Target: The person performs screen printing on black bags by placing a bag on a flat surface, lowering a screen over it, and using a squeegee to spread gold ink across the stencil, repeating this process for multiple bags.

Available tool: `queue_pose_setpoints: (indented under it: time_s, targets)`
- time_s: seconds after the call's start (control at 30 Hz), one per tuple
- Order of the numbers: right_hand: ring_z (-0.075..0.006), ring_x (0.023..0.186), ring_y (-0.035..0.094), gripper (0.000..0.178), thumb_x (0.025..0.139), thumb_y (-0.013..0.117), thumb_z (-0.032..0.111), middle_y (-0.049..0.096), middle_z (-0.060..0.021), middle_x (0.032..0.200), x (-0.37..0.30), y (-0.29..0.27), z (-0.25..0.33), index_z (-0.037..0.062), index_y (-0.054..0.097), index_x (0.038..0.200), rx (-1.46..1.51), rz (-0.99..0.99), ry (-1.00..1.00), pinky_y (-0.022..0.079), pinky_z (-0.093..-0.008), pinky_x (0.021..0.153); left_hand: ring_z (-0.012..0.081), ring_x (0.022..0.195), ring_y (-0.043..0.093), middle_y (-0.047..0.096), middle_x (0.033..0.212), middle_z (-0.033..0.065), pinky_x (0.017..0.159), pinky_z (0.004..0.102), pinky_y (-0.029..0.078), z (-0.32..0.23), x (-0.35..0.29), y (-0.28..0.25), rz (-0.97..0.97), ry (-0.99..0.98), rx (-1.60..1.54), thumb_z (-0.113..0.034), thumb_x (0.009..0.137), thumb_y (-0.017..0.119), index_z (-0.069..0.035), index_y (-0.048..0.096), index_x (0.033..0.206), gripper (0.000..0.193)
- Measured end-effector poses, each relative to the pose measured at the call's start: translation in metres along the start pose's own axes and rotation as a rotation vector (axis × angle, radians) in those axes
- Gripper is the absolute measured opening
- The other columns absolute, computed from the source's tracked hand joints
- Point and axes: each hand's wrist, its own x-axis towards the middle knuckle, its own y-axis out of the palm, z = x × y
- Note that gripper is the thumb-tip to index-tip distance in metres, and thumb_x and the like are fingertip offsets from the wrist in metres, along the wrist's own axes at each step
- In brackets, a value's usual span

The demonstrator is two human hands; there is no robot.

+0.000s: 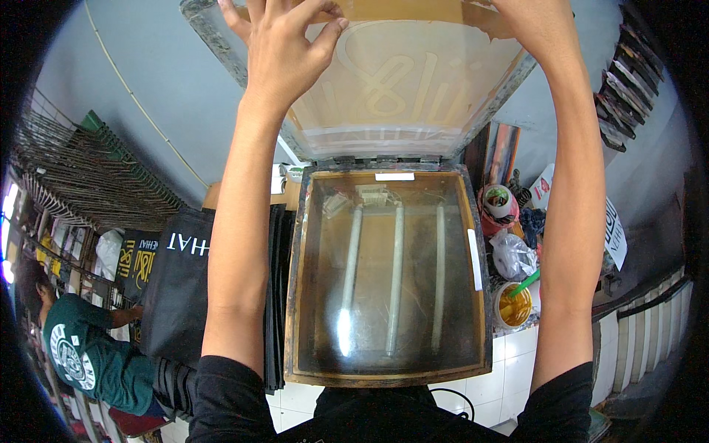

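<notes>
A screen-printing frame (399,81) is raised on hinges at the far side of a glass-topped box (391,273). Pale curved lettering shows on its mesh. My left hand (284,44) is over the frame's upper left part, thumb and index finger pinched together and the other fingers apart. What the pinch holds, if anything, I cannot make out. Near the frame's upper right is my right hand (535,26), its fingers cut off by the picture's top edge. A brown band (413,10) crosses the mesh between both hands.
Black fabric bags (177,284) are stacked left of the box, beside a person in a green shirt (88,354). To its right stand a tub of yellowish ink (514,306) with a green-handled tool, a plastic bag (512,255) and a cup (498,199). Wire racks (96,162) line the left.
</notes>
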Motion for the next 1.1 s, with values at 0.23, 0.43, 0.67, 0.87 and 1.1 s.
queue_pose_setpoints:
  time_s: [0.23,0.43,0.67,0.87,1.1]
  targets:
    - [-0.0158,0.051,0.052,0.029,0.086,0.072,0.024,0.052,-0.0086,0.053,0.003,-0.002,0.023,-0.0027,0.068,0.077,-0.005,0.040,0.197,0.042,-0.0361,0.053,0.0400,0.157,0.008,0.024,0.168,0.0161,0.121,0.0619,-0.006,0.004,-0.004,0.008,-0.066,0.046,0.037,-0.011,0.079,0.078,-0.012,0.071,0.083,0.008]
    - [-0.0153,0.050,0.054,0.029,0.086,0.073,0.023,0.053,-0.0082,0.053,-0.002,-0.003,0.006,-0.0031,0.067,0.076,-0.002,0.002,0.024,0.043,-0.0349,0.051,0.0407,0.156,0.010,0.026,0.167,0.0177,0.121,0.0611,-0.005,-0.001,-0.003,0.006,-0.045,0.010,0.024,-0.012,0.079,0.079,-0.011,0.071,0.083,0.009]
    - [-0.0148,0.049,0.054,0.028,0.086,0.072,0.021,0.053,-0.0076,0.052,-0.003,0.002,0.001,-0.0032,0.067,0.074,0.068,-0.010,0.031,0.043,-0.0344,0.050,0.0406,0.155,0.015,0.028,0.166,0.0181,0.121,0.0603,-0.002,-0.002,-0.006,0.003,-0.040,-0.024,0.020,-0.012,0.079,0.079,-0.010,0.072,0.082,0.007]
    - [-0.0147,0.049,0.057,0.026,0.087,0.072,0.020,0.054,-0.0074,0.052,-0.002,0.000,0.004,-0.0030,0.068,0.075,0.104,0.025,0.054,0.044,-0.0342,0.049,0.0390,0.155,0.016,0.030,0.166,0.0166,0.121,0.0600,0.000,-0.002,-0.006,0.000,-0.037,-0.056,-0.026,-0.012,0.079,0.079,-0.011,0.075,0.081,0.005]
    - [-0.0151,0.048,0.059,0.025,0.087,0.071,0.020,0.054,-0.0072,0.052,0.003,0.004,-0.007,-0.0029,0.068,0.077,0.066,0.000,0.012,0.045,-0.0339,0.048,0.0388,0.156,0.015,0.029,0.166,0.0165,0.121,0.0603,0.000,0.000,-0.007,0.003,-0.068,-0.029,-0.050,-0.013,0.078,0.079,-0.011,0.077,0.082,0.005]
